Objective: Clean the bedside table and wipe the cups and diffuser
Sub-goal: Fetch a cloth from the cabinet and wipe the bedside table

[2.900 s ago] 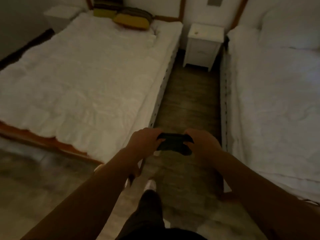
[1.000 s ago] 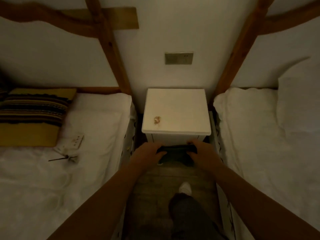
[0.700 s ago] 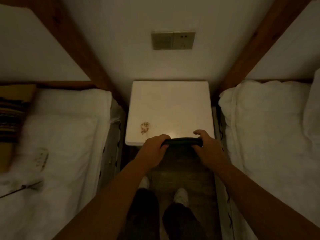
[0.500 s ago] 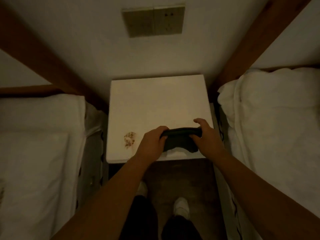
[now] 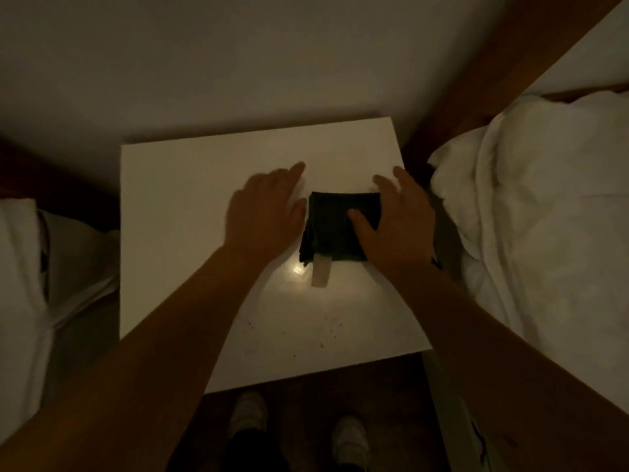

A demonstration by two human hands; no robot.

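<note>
A white bedside table (image 5: 177,240) stands against the wall between two beds. A folded dark cloth (image 5: 328,229) with a pale label at its near edge lies flat on the table's right half. My right hand (image 5: 396,223) presses on the cloth's right side with straight fingers, the thumb on top of it. My left hand (image 5: 265,212) lies flat on the tabletop just left of the cloth, fingers straight. Small dark crumbs (image 5: 306,335) dot the table near its front edge. No cups or diffuser are in view.
White bedding (image 5: 531,216) of the right bed bulges close to the table's right edge. The left bed's sheet (image 5: 30,267) lies left of the table. A wooden beam (image 5: 503,63) slants up at the right. My shoes (image 5: 248,413) stand on the dark floor.
I have walked up to the table and leaned over it. The cloth, held up between both hands before, now lies flat on the tabletop under open hands. The brownish stain is out of sight.
</note>
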